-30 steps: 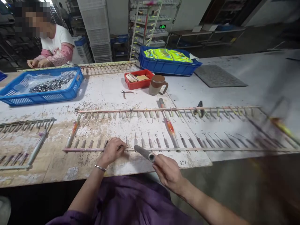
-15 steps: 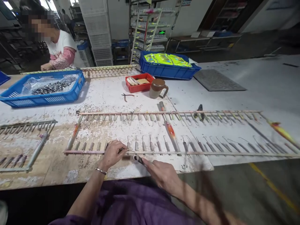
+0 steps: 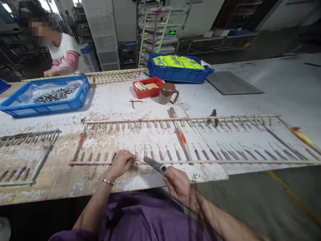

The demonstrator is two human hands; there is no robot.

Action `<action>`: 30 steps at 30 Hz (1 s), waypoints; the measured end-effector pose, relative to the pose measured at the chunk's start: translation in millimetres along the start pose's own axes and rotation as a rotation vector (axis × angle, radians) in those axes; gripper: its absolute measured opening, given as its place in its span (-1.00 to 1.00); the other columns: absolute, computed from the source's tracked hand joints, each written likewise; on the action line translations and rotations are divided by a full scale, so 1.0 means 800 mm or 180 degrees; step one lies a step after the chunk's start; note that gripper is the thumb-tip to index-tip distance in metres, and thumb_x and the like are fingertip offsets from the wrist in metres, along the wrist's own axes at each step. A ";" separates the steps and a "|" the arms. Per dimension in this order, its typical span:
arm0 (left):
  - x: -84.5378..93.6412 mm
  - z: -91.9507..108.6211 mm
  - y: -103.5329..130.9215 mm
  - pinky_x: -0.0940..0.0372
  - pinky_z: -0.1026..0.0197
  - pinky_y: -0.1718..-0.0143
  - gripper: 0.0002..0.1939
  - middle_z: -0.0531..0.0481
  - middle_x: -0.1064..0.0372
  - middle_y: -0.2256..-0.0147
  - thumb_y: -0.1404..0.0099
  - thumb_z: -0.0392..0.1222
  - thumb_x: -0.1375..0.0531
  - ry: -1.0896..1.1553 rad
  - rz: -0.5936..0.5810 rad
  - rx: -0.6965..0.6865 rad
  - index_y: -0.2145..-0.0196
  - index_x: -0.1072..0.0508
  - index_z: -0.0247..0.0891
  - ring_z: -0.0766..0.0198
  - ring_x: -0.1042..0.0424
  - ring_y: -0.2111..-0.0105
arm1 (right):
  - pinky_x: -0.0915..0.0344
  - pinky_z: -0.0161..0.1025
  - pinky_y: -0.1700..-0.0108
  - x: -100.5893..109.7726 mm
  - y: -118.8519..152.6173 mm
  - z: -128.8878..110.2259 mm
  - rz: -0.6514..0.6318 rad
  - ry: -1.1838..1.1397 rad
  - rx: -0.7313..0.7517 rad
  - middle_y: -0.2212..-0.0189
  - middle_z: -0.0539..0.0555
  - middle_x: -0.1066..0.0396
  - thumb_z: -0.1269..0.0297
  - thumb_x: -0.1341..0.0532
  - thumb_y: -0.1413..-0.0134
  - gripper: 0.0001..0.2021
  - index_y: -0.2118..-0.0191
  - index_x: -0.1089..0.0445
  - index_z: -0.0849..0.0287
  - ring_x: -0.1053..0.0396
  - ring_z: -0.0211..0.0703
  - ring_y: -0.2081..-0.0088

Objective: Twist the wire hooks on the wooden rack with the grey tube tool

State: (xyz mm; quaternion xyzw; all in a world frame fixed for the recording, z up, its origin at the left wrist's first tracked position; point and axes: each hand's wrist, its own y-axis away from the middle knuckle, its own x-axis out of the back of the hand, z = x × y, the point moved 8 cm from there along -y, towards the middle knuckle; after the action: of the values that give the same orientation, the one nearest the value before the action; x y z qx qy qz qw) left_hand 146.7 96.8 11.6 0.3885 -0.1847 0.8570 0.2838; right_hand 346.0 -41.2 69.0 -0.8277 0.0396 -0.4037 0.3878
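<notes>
Grip, right: your right hand (image 3: pixel 179 184), fingers closed on a grey tube (image 3: pixel 154 164); hollow end just beside your fingers, other end above or on the near rail (image 3: pixel 90 163), contact impossible to tell. Grip, left: your left hand (image 3: pixel 122 164), fingertips pinching a small dark piece (image 3: pixel 129 160), mostly hidden, at that same rail. Hooked pieces (image 3: pixel 161 155): one row, along the rail. Beyond: pliers (image 3: pixel 135 101), lying; brown mug (image 3: pixel 167 93), upright, beside a red tray (image 3: pixel 146 95).

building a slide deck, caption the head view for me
Left hand at the near rail of the long frame, right hand holding a grey tube.
</notes>
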 end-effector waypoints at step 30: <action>-0.002 -0.003 -0.002 -0.31 0.05 -0.03 -0.80 0.01 -0.65 0.26 -0.49 -0.28 -0.22 -0.0104 -0.0084 0.0025 0.22 -0.65 -0.10 0.12 -0.57 0.16 | -0.31 -0.27 0.54 -0.012 -0.014 -0.007 -0.0061 0.0222 0.0053 0.49 -0.05 -0.37 0.49 -0.10 -0.40 -0.43 -0.46 -0.22 0.13 -0.36 -0.15 0.56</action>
State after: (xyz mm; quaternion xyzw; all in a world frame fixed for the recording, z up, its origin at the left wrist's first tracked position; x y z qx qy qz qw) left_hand 146.8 99.0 9.1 0.4060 -0.1808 0.8474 0.2904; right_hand 332.9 -33.5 72.5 -0.8103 0.0418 -0.4363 0.3891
